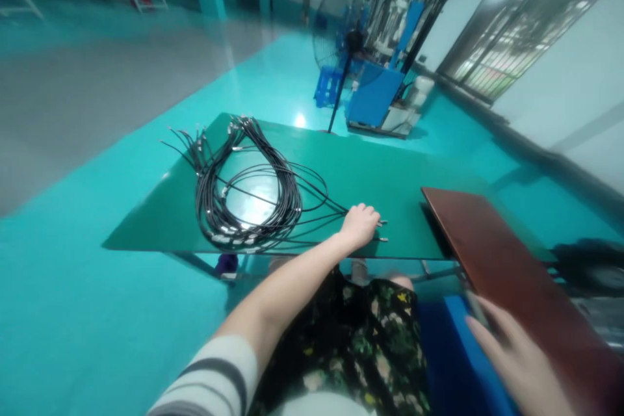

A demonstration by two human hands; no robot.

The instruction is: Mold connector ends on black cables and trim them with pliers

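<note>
A large coil of thin black cables (291,192) with silvery ends and pale tags lies on the green tabletop (390,175). Some cables run from the coil to my left hand (361,226), which is closed round them near their ends. Two metal tips stick out just right of its fingers. My right hand (519,348) is low at the right, blurred, beside the brown board (507,240) and above a blue box (461,318). A narrow greyish piece shows between its thumb and fingers, too smeared to name.
The brown board slants along the table's right end. A black fan (355,42) stands behind the table, close to a blue machine (375,94) with hanging hoses. A blue stool (329,86) is beside the fan. Something dark and round (592,266) sits at the far right.
</note>
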